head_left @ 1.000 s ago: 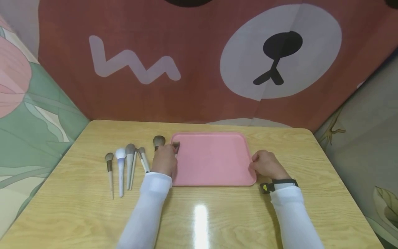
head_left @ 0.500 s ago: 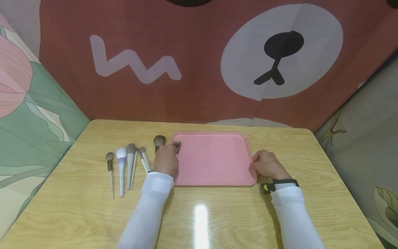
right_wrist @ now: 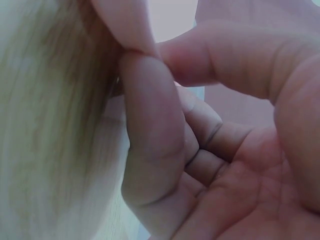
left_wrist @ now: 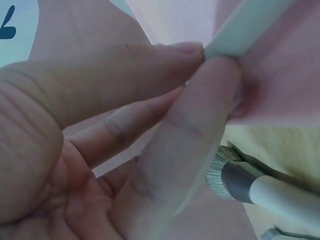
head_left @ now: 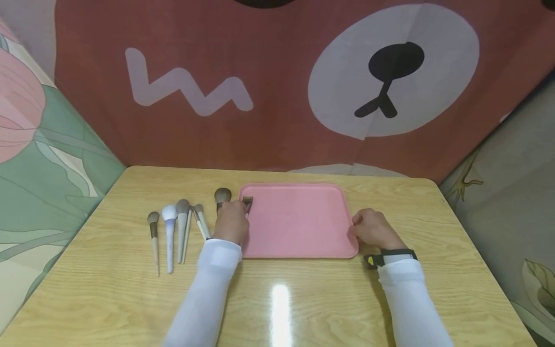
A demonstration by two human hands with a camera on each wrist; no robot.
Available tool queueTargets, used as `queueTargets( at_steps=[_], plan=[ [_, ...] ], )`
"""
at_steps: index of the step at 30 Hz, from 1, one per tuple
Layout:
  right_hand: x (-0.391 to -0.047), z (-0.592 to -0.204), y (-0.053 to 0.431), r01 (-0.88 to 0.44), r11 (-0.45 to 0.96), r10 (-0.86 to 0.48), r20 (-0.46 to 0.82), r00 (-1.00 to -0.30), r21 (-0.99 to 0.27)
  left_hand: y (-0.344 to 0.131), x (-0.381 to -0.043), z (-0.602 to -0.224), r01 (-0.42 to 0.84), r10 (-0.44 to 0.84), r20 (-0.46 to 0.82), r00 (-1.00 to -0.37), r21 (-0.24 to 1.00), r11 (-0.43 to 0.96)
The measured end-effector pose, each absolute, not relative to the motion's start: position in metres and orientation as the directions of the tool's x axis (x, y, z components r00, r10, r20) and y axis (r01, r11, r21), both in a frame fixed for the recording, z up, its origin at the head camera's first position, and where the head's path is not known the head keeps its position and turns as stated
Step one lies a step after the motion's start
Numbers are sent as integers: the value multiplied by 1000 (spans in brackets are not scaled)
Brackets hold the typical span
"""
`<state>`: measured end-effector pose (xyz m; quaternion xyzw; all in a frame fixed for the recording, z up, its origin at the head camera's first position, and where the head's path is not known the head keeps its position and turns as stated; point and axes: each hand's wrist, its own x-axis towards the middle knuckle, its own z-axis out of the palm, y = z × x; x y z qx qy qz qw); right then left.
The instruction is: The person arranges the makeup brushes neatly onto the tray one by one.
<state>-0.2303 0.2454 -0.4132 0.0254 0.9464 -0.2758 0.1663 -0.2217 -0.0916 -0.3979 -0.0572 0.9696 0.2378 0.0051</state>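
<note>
A pink tray [head_left: 299,221] lies on the wooden table. My left hand [head_left: 231,222] is over its left edge, thumb and index finger pinching the pale handle of a makeup brush [left_wrist: 247,30]. The dark bristles of this brush [head_left: 247,202] show over the tray's upper left corner in the head view; my hand hides the rest. A large fluffy makeup brush [head_left: 223,195] pokes out just left of that hand, its handle hidden. At the tray's right rim, my right hand [head_left: 376,229] pinches the edge [right_wrist: 132,25] between thumb and index finger.
Several more makeup brushes lie left of my left hand, among them one with a white head [head_left: 169,231], a grey one [head_left: 181,231] and a thin brown one [head_left: 153,236]. A printed cloth wall [head_left: 208,140] stands behind the table [head_left: 321,299].
Both hands keep their grips. My left hand and the brush in it have shifted very slightly right since a second ago; the tray looks almost still.
</note>
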Motion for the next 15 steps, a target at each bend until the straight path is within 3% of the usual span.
queueTargets(
  at_steps=[15],
  plan=[
    [-232,-415,246,159,844,-32,-343,-939,-512,-102,-213,-377,-86,-109,22,-994,466,881]
  ],
)
